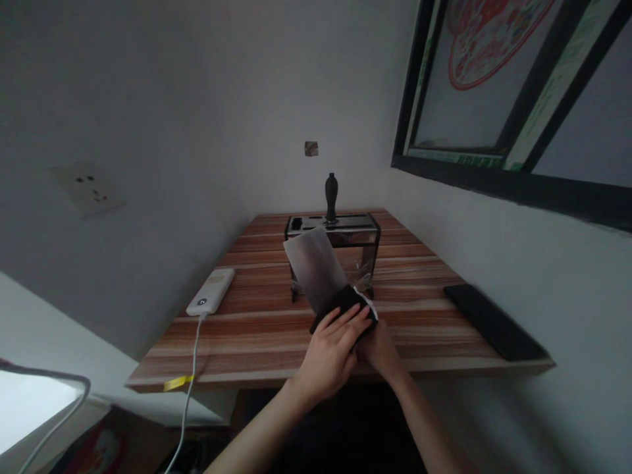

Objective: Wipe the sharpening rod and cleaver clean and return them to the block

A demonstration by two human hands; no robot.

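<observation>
A cleaver (316, 266) is held tilted above the table's front, its broad grey blade pointing up and to the left. A black cloth (332, 315) with a white edge wraps the lower part of the blade. On top of the cloth lies my left hand (328, 359), its fingers bent over it and pressing it to the blade. My right hand (381, 349) is closed at the lower end of the cleaver; the handle is hidden behind the cloth and hands. Behind the blade stands a knife block (370, 230) with clear sides, and a black-handled tool (331, 194) stands upright in it.
The striped wooden table (415, 273) runs back to the wall. A white power bank (212, 291) with a white cable (195, 359) lies at the left. A black phone-like slab (494, 321) lies along the right edge. A dark-framed window (464, 118) is on the right wall.
</observation>
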